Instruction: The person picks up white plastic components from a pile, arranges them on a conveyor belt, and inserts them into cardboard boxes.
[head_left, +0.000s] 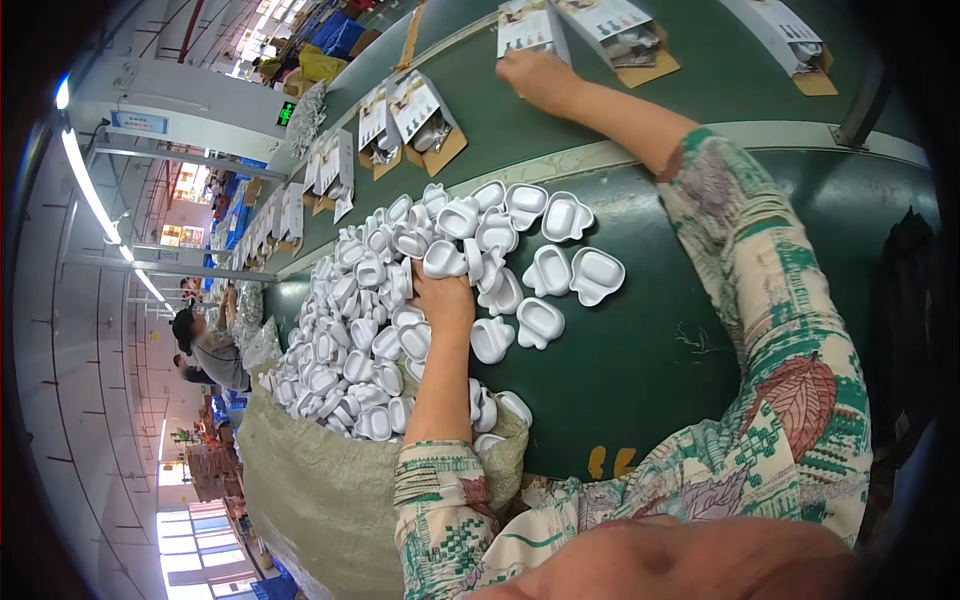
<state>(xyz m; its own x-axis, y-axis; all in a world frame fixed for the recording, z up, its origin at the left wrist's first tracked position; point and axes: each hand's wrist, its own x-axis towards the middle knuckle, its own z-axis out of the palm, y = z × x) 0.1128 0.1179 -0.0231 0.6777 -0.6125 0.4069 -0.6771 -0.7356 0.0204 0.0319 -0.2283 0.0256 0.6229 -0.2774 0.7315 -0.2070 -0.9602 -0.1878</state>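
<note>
My left hand [441, 297] reaches into a large pile of small white plastic dishes [370, 270], each an oval hollow with a knobbed end. Its fingers close on one white dish [445, 259] at the pile's edge, and part of them is hidden. Stretched out to the far side, my right hand [538, 82] grips the near end of a white printed box [525, 25]. Its fingertips are partly hidden against the box. Several loose dishes, such as the one at the right [597, 276], lie apart from the pile on the green table [640, 380].
More printed boxes with open flaps [428, 118] line the green conveyor [460, 75] beyond a pale metal rail [520, 160]. An olive woven sack [320, 490] lies under the pile's near-left side. A metal post [862, 110] rises at the right. Another person [218, 350] works farther left.
</note>
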